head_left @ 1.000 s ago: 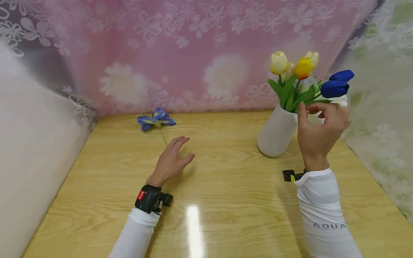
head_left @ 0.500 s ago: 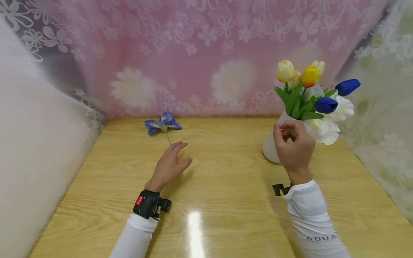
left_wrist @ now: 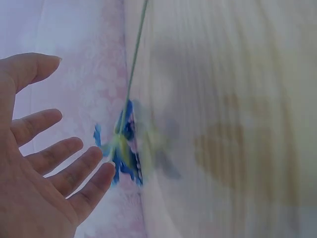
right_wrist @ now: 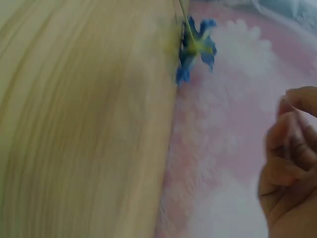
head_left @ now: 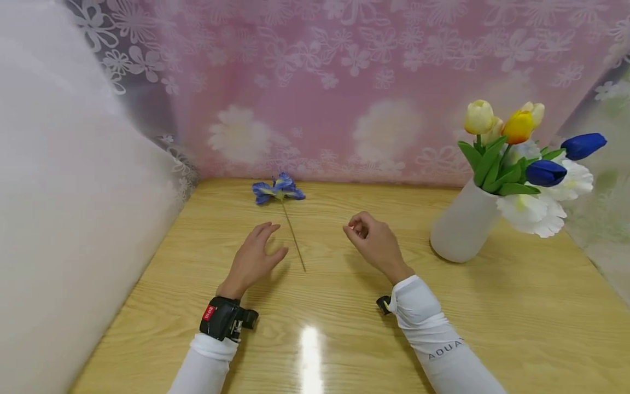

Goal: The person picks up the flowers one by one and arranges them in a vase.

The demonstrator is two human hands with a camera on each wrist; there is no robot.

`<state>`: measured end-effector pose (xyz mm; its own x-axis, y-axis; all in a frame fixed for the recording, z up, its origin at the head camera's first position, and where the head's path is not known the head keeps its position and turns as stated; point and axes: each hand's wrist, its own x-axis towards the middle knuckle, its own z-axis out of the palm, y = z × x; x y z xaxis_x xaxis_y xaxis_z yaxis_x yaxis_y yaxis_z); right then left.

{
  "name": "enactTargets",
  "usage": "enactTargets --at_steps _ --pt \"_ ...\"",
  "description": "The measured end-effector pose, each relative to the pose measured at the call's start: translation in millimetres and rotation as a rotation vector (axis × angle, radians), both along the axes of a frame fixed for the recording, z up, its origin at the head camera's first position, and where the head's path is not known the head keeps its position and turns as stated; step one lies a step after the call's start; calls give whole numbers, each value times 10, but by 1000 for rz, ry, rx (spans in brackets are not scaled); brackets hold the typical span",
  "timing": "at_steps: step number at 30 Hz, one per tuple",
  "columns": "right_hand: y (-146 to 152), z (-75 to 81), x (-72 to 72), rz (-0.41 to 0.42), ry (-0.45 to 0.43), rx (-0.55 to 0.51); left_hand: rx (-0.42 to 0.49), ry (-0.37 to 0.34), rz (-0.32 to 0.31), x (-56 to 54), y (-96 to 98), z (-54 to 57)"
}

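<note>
A blue artificial iris lies on the wooden table, its thin bare stem pointing toward me. Just left of that stem is my left hand, its fingers spread and slightly bent, holding nothing. In the left wrist view, the iris shows beyond the fingertips. To the right of the stem, my right hand hovers above the table with curled fingers and the thumb close to them; nothing is in it. The right wrist view shows the iris apart from this hand.
A white vase stands at the right of the table. It holds yellow and cream tulips, blue tulips and white frilly flowers. A pink floral cloth hangs along the back edge.
My right hand has moved left and down from the vase flowers toward the iris stem, its fingers curling more. The left hand stays beside the stem. The head view has swung left.
</note>
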<state>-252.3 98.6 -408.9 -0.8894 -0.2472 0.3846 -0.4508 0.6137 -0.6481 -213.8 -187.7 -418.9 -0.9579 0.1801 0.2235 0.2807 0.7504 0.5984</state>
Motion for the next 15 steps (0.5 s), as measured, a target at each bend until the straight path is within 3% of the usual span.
enactTargets --at_steps 3,6,11,15 --pt "-209 -61 -93 35 -172 61 -8 -12 16 23 -74 5" --pt "-428 -132 -187 66 -291 134 -7 -16 22 57 -149 -9" --pt "-794 -228 -276 99 -350 280 -2 -18 50 145 -263 -16" --pt "-1011 -218 -290 100 -365 344 -13 -23 73 192 -341 -6"
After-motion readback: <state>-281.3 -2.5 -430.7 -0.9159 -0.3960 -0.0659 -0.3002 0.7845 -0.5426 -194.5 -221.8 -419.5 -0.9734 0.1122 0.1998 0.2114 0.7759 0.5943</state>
